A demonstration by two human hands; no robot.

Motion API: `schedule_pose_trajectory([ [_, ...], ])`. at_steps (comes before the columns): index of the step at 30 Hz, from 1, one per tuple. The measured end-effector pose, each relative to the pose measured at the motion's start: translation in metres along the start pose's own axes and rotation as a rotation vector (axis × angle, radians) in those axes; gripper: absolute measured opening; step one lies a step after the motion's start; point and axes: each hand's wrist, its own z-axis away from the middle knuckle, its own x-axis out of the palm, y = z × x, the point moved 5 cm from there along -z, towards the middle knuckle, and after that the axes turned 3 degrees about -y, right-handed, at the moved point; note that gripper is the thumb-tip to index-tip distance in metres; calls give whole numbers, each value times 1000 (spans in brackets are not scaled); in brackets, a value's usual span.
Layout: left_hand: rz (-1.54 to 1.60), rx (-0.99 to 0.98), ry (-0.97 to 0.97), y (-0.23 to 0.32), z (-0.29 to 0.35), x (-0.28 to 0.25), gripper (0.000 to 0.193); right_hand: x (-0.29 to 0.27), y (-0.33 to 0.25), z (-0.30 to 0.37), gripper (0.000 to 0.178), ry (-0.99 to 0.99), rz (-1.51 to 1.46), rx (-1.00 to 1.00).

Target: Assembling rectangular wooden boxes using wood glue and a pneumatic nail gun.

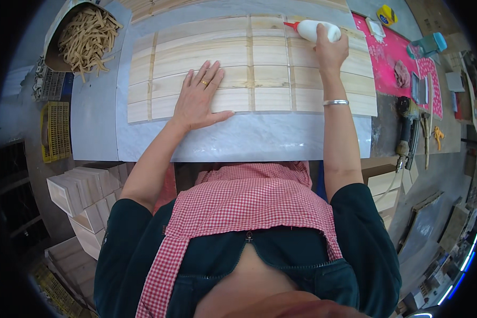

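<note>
Right hand (332, 52) wraps around a white squeeze bottle (308, 28), its red nozzle (291, 25) at a crosswise groove (289, 63) in pale wooden slats (270, 69), set back from the counter's (238, 137) near edge. Left hand (197, 98), fingers spread, rests on them. Thin strips (89, 38) fill a container (51, 45) at the far left corner.

No text, label, number or sign could be read: the marking on the yellow object (387, 15) at the upper right was too small to make out, and the white bottle (308, 29) showed nothing legible.
</note>
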Motion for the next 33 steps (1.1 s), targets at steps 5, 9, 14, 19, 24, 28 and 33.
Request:
schedule_pose_trajectory([
  [5, -9, 19, 39, -2, -3, 4, 101, -40, -4, 44, 54, -25, -41, 54],
  [9, -24, 28, 63, -3, 0, 7, 100, -75, 0, 94, 49, -65, -51, 78],
  [14, -41, 42, 84, -2, -1, 10, 99, -123, 3, 141, 40, -86, 17, 7],
  [19, -29, 46, 102, -3, 1, 10, 98, -151, -16, 168, 38, -159, 29, 135],
  [24, -45, 28, 117, -9, 2, 6, 99, -134, -28, 151, 40, -236, -66, 161],
  [28, -46, 16, 91, -2, 0, 1, 100, -90, -34, 124, 43, -205, -285, 182],
  [33, 10, 32, 98, 0, -1, -3, 100, 7, -44, 80, 45, -216, -381, 96],
])
